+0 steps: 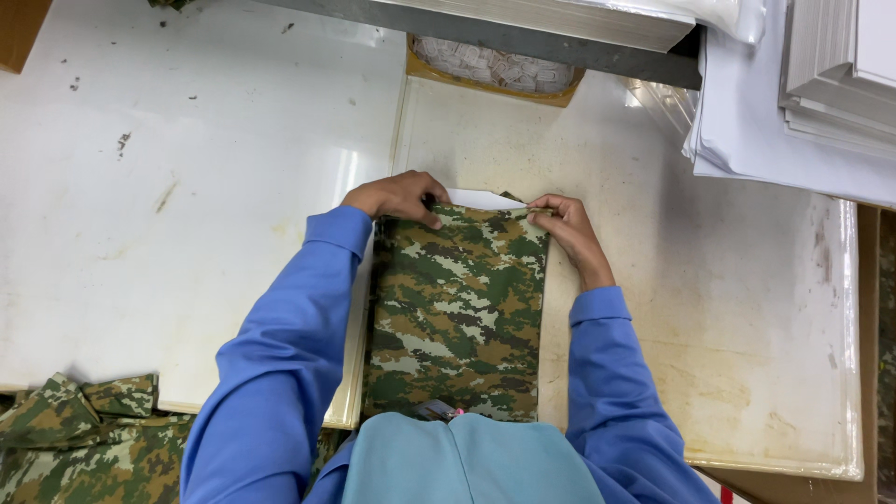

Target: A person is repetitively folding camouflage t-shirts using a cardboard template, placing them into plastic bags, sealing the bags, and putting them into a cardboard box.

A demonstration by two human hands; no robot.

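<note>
A folded camouflage garment (457,308) in green, brown and tan lies lengthwise on the worn white table (709,280) in front of me. A white card (481,198) peeks out from under its far edge. My left hand (397,196) pinches the far left corner of the fabric. The far right corner is held between the fingers of my right hand (565,229). Both arms wear blue sleeves.
More camouflage cloth (84,434) is heaped at the lower left. A tray of small white pieces (495,65) sits at the back centre. Stacks of white card sheets (821,84) lie at the upper right. A white board (187,187) covers the left side.
</note>
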